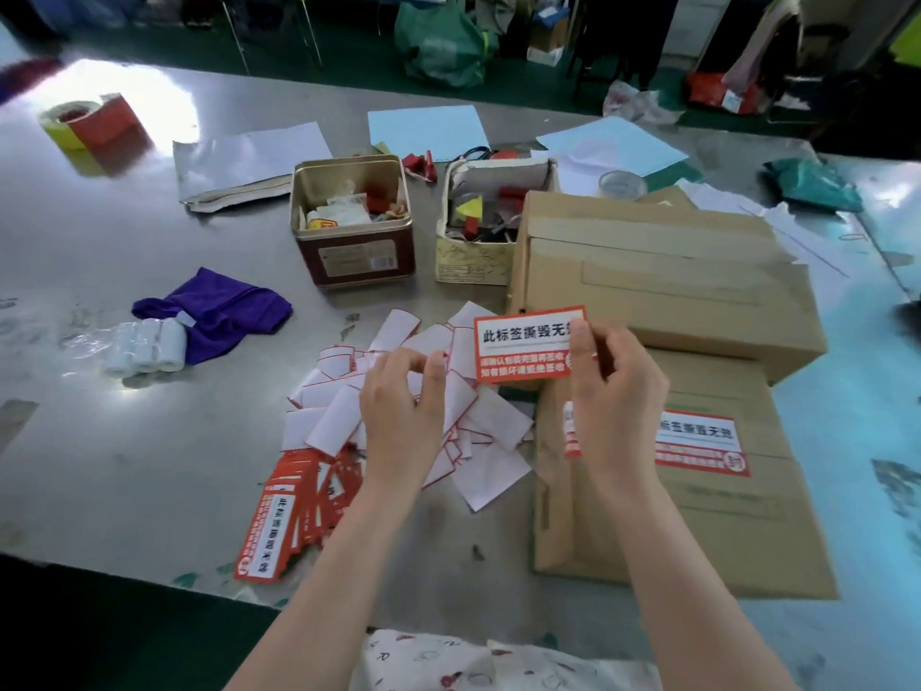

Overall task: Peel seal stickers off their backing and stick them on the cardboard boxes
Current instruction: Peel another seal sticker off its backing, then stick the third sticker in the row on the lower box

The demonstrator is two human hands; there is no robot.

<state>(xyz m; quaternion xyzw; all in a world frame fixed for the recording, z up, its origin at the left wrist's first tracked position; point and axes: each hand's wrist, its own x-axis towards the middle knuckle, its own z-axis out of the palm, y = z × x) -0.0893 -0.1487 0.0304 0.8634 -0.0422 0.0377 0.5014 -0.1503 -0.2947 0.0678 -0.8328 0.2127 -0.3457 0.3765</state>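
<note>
At a steel worktable (149, 441), a person's right hand (615, 386) pinches a red-and-white seal sticker (523, 344) by its right edge, holding it in the air above the gap between two cardboard boxes. The left hand (401, 408) hovers just left of it with fingers curled and thumb raised, over a heap of white backing papers (478, 431); whether it grips one cannot be told. The near cardboard box (697, 516) already carries a sticker (700, 443) on its top; the far cardboard box (663, 276) lies behind it. A fanned stack of unpeeled stickers (294, 521) rests at the table's near edge. Further back stand an open tin (354, 251) and a small carton (473, 251) of odds and ends, with a purple cloth (219, 311) and white paper rolls (144, 346) to the left.
</note>
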